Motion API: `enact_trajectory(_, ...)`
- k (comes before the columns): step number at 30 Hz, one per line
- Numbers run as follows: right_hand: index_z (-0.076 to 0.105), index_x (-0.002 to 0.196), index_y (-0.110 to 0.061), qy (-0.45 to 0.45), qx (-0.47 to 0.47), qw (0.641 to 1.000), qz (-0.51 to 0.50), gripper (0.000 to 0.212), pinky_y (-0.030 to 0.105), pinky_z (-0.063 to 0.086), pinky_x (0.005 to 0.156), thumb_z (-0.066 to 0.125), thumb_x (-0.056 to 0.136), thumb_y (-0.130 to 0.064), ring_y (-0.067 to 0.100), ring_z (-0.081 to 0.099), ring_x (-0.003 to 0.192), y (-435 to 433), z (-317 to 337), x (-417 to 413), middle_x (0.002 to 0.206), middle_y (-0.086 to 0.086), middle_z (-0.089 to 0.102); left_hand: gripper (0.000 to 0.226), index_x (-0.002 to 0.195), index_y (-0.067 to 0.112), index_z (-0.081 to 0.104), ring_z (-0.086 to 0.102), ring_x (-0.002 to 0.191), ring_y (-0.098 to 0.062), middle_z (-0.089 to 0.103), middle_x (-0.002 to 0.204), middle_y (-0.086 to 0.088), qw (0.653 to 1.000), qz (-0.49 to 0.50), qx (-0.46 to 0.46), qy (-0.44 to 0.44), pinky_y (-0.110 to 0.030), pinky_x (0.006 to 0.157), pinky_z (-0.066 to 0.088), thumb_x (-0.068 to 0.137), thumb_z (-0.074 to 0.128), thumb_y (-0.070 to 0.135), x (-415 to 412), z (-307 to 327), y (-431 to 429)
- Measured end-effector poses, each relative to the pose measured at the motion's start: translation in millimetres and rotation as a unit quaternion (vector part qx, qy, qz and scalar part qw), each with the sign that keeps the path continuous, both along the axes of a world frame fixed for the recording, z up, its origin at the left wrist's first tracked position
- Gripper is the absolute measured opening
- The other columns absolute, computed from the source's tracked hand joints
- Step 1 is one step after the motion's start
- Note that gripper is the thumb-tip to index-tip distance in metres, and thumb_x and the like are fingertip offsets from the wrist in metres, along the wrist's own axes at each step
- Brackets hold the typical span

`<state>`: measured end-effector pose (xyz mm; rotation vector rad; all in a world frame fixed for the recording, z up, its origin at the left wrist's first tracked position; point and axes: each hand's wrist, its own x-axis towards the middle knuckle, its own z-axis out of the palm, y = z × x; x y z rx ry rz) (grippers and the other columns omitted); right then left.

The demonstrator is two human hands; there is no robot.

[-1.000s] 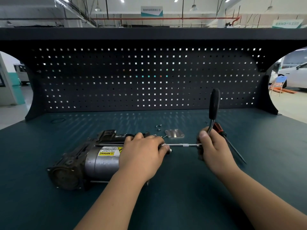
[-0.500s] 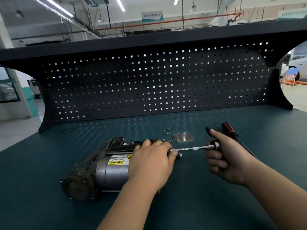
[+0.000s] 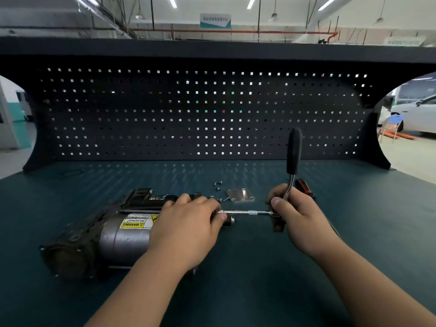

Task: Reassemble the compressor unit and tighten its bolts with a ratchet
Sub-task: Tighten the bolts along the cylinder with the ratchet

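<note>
Lighting: cool, even, from ceiling strip lights (image 3: 251,1). Pegboard (image 3: 205,128) dark, backlit through its holes. Bench top (image 3: 365,232) dim, its far half dappled with light spots. Faint sheen on compressor (image 3: 122,241) cylinder. Optics: wide-angle, edges bowed; ratchet (image 3: 294,149) grip slightly soft.

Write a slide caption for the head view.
Left hand holds the compressor; right hand grips the ratchet, extension set against the unit's end.

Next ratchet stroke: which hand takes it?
Right. The right hand grips the ratchet at its head, handle upright; the left hand lies over the compressor, pinching the extension at its tip.
</note>
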<state>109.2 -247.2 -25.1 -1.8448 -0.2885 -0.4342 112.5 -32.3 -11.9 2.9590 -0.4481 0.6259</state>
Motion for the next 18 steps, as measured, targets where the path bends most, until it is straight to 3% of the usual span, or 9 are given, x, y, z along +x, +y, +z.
enact_trajectory(2,0.059,0.076,-0.032,-0.021,-0.052,0.998,0.001,0.026,0.032,0.051,0.060,0.050,0.095,-0.017,0.007,0.052,0.058,-4,2,-3,0.062,-0.012,0.054,0.036,0.110,0.038,0.050,0.044,0.102,-0.013,0.056,0.110,0.017,1.000,0.000,0.001,0.001,-0.034,0.085,0.032,0.095,0.023,0.056,-1,0,0)
enact_trajectory(5,0.056,0.083,-0.034,-0.054,-0.136,0.989,-0.019,0.009,0.046,0.052,0.067,0.048,0.086,-0.032,0.022,0.052,0.062,-6,5,-7,0.069,-0.002,0.054,0.035,0.112,0.038,0.050,0.044,0.103,-0.014,0.056,0.113,0.016,1.000,0.002,0.003,0.001,-0.035,0.086,0.032,0.096,0.024,0.055,-1,1,-1)
enact_trajectory(9,0.053,0.084,-0.032,-0.042,-0.147,0.988,-0.030,0.010,0.044,0.051,0.065,0.044,0.089,-0.036,0.022,0.054,0.066,-5,2,-6,0.069,-0.006,0.056,0.037,0.113,0.039,0.051,0.044,0.103,-0.014,0.057,0.113,0.016,1.000,0.005,0.002,0.003,-0.034,0.084,0.031,0.096,0.024,0.056,0,0,0)
enact_trajectory(13,0.055,0.076,-0.019,0.105,0.030,0.994,-0.008,0.025,0.032,0.045,0.047,0.045,0.097,-0.028,0.017,0.044,0.042,2,5,0,0.053,-0.001,0.052,0.037,0.114,0.041,0.051,0.044,0.105,-0.012,0.056,0.114,0.017,1.000,0.004,-0.004,-0.002,-0.033,0.084,0.031,0.095,0.024,0.057,1,-2,-1)
enact_trajectory(16,0.051,0.079,-0.014,0.270,0.167,0.947,0.060,0.031,0.027,0.040,0.041,0.043,0.099,-0.036,0.015,0.025,0.031,5,11,-1,0.046,0.002,0.041,0.040,0.115,0.043,0.048,0.043,0.107,-0.010,0.054,0.114,0.019,1.000,-0.001,-0.007,0.005,-0.032,0.085,0.031,0.091,0.022,0.061,2,-2,0)
enact_trajectory(18,0.048,0.077,-0.017,0.313,0.199,0.926,0.064,0.034,0.024,0.038,0.039,0.044,0.098,-0.043,0.013,0.021,0.031,7,9,-2,0.045,-0.001,0.035,0.041,0.114,0.043,0.049,0.043,0.106,-0.010,0.054,0.113,0.019,1.000,-0.002,-0.002,0.013,-0.032,0.085,0.031,0.090,0.022,0.063,3,-2,1)
